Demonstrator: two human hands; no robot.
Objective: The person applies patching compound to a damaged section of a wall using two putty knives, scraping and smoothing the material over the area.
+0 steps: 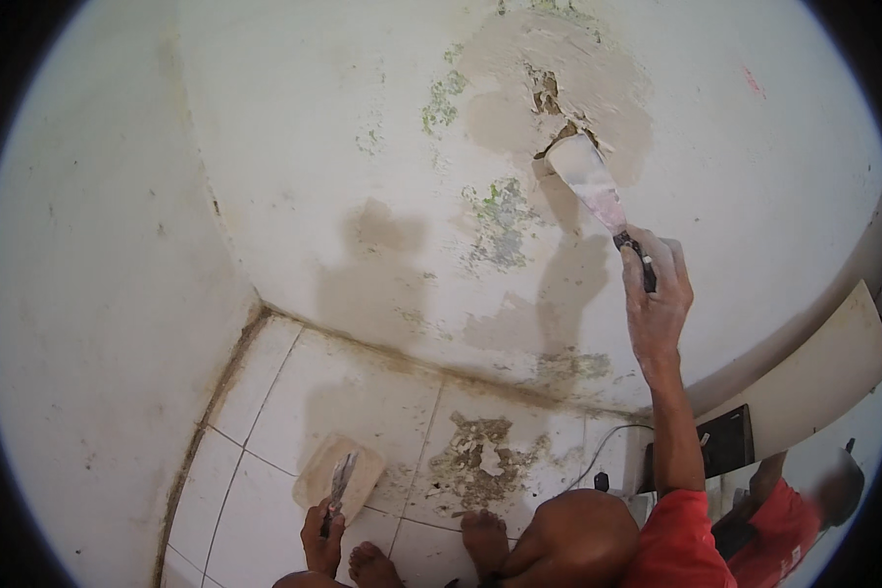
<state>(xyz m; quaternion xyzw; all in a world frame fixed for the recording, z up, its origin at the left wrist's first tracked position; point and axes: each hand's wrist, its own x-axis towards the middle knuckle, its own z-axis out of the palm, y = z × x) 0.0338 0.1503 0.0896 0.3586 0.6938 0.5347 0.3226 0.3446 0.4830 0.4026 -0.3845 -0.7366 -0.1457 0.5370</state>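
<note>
High on the wall [314, 147], my right hand [660, 294] grips the dark handle of a putty knife [598, 186]. Its wide, plaster-smeared blade meets the lower edge of a broken hole [559, 132] in a patch of beige filler [608, 73]. Low on the left, my left hand [321, 537] is closed round the handle of a second scraper [341, 480], whose narrow-looking metal blade points up. That blade is above a shallow beige tray [363, 465], partly hidden by the hand. What the tray holds cannot be made out.
Green, flaking paint [500, 220] marks the wall below the patch. Crumbled debris [485, 456] lies on white floor tiles [265, 490] by my bare feet. At right are a dark flat panel [725, 438], a thin cable [608, 436] and a mirror-like surface [867, 421] showing a red shirt.
</note>
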